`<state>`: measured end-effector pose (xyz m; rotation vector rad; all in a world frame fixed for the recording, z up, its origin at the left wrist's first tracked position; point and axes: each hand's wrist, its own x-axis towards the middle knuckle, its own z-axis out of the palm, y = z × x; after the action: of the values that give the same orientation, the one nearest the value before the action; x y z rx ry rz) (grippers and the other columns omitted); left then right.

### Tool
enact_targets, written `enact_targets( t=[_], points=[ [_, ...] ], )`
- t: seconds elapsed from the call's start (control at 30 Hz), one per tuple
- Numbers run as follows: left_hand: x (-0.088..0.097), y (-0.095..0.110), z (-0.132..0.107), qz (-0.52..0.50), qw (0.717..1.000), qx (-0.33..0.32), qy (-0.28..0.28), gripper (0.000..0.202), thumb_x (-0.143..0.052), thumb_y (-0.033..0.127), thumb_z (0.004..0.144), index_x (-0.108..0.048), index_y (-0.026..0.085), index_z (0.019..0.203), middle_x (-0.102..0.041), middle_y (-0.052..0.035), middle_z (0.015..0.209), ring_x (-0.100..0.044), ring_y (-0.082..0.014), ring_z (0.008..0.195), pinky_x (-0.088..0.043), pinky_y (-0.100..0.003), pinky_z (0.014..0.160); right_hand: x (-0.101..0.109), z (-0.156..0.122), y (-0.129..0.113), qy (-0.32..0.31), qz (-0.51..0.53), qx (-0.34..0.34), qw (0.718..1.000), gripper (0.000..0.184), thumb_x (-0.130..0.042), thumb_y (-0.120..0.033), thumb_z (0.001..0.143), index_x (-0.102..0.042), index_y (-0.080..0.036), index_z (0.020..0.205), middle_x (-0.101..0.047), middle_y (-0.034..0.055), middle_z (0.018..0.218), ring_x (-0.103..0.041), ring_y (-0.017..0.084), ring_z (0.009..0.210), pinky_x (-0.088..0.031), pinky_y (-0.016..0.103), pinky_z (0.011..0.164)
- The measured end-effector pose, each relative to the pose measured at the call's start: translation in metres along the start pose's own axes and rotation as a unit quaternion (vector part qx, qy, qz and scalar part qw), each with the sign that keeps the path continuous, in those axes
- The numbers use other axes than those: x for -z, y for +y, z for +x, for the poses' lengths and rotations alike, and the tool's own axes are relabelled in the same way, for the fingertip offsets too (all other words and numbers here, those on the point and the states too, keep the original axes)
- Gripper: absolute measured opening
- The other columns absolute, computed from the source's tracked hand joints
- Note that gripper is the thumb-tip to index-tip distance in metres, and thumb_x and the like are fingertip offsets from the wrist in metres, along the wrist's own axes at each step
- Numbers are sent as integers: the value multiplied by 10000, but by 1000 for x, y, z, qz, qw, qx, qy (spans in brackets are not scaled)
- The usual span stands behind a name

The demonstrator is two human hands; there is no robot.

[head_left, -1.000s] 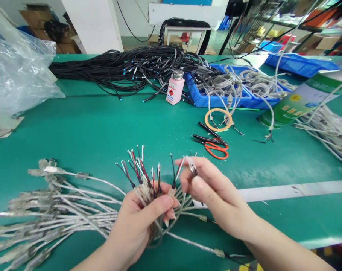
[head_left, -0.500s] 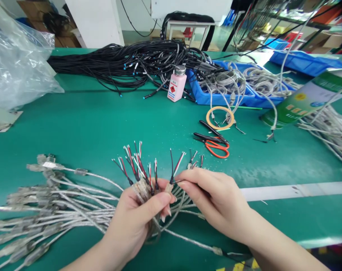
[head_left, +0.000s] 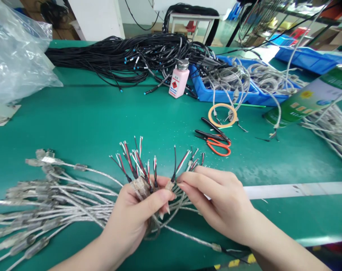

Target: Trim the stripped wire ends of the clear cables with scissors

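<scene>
My left hand (head_left: 142,203) is closed around a bunch of grey cable ends. Their split black, red and white wires (head_left: 135,158) fan upward above the fingers. Between left thumb and forefinger sits one cable end (head_left: 170,184), apart from the rest, with a black wire and a red-white pair. My right hand (head_left: 213,199) pinches at the base of those wires, thumb and forefinger pressed together. What is in that pinch is too small to make out. From the left hand, silvery cables (head_left: 83,205) spread leftward to clear plastic plugs (head_left: 43,192) on the green table.
Beyond the hands lie red-handled cutters (head_left: 217,139), black pliers (head_left: 212,128) and a tape ring (head_left: 222,115). A pink bottle (head_left: 178,81) stands near black cables (head_left: 108,56). Blue trays (head_left: 225,96) hold coiled cables. A green-white can (head_left: 309,98) leans at right; a plastic bag (head_left: 18,56) is left.
The view has shifted slightly. The right fingertips have moved a little at the base of the single cable's wires, and its black wire leans a bit further right. The left hand keeps its grip.
</scene>
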<state>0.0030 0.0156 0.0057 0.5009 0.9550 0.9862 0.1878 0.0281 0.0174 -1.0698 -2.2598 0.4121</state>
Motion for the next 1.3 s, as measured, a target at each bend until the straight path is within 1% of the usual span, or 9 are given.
enact_targets(
  t=[0.1,0.23,0.33,0.4,0.5,0.57,0.67,0.83,1.3],
  points=[
    [1,0,0,4,1000,-3,-8,166,-881,262,638,-768,176,724,-661,11,528,-577,-60,496,-440,-129,510,3,1,0,-32,63,-16,997,148,-499,-186,993,-617,-157,908,-543,-15,678,-463,97,593,-347,233,558],
    [2,-1,0,6,1000,-1,-17,156,-878,269,649,-771,182,722,-652,14,510,-577,-62,493,-441,-128,507,6,3,0,-83,187,-63,977,172,-498,-199,1005,-611,-165,880,-587,-26,718,-498,69,628,-393,182,600],
    [2,-1,0,-2,1000,-6,-17,151,-871,269,662,-769,188,739,-659,14,526,-581,-62,497,-442,-130,512,8,4,0,-86,222,-79,968,187,-477,-208,1015,-617,-170,897,-607,-22,735,-514,72,634,-409,184,601],
    [1,-1,0,-8,1000,-6,-10,162,-874,268,656,-764,187,744,-671,10,543,-582,-61,493,-442,-132,513,7,3,0,-51,205,-64,975,157,-472,-183,1009,-621,-173,960,-633,-10,776,-536,83,656,-424,199,619],
    [0,-1,1,-13,1000,-7,1,187,-880,272,645,-753,176,743,-674,4,549,-578,-64,489,-438,-139,512,5,0,0,12,129,-29,991,150,-508,-156,983,-632,-179,1063,-622,5,782,-536,109,678,-431,236,634],
    [0,0,0,-15,1000,-10,5,196,-878,279,647,-742,170,739,-661,8,538,-570,-66,489,-435,-144,512,3,-3,-1,30,86,-12,996,170,-534,-166,971,-641,-185,1102,-617,18,793,-544,128,702,-441,259,646],
    [0,0,0,-19,1000,-14,4,189,-867,281,664,-733,172,740,-648,16,531,-563,-63,495,-432,-144,519,-1,-4,-1,32,43,3,999,190,-541,-192,974,-646,-191,1132,-635,40,830,-569,145,721,-456,278,647],
    [0,1,-1,-29,1000,-8,0,182,-862,262,663,-724,175,744,-664,17,561,-571,-62,497,-427,-150,522,-3,-2,-2,31,-8,-5,999,197,-524,-214,986,-664,-194,1123,-645,50,824,-589,158,721,-464,288,636],
    [1,1,-1,-8,1000,-19,-13,140,-828,254,702,-718,181,748,-607,37,527,-561,-65,509,-435,-144,530,0,-3,-3,25,-16,-1,1000,208,-539,-207,977,-675,-192,1134,-615,42,778,-554,153,676,-433,289,606]
  ],
)
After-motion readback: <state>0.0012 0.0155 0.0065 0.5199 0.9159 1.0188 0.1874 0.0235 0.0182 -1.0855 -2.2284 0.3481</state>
